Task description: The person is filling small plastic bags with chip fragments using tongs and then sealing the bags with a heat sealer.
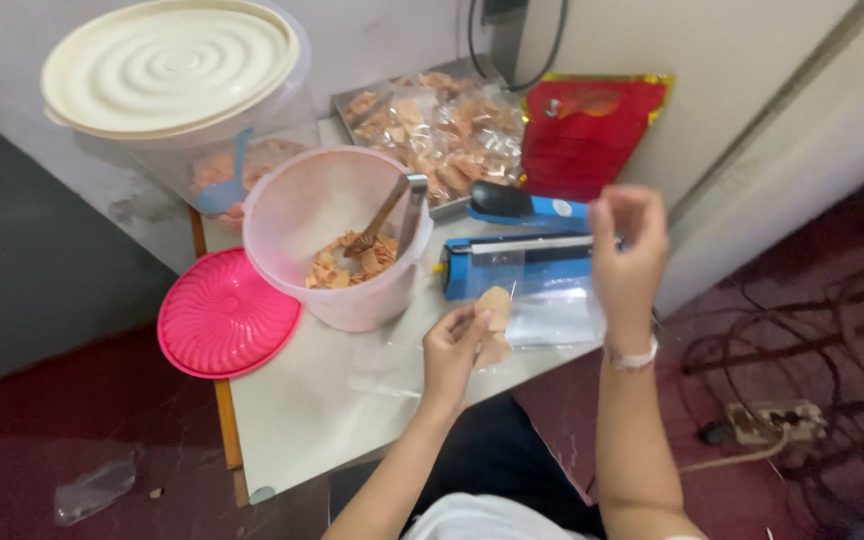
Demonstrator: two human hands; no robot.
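My left hand [455,350] pinches a flat tan chip [495,306] at the mouth of a clear plastic bag [552,310]. My right hand [627,255] is raised above the bag and pinches its upper edge, holding it open. The bag hangs in front of a blue heat sealer [512,240] on the small white table [312,420]. A pink tub [337,240] with chips and metal tongs [402,210] stands just left of my hands.
A pink lid [222,315] lies at the table's left edge. A large lidded clear container [177,85] sits behind the tub. A metal tray of filled chip bags [442,120] and a red packet [587,130] are at the back. Cables and a power strip [777,420] lie on the floor.
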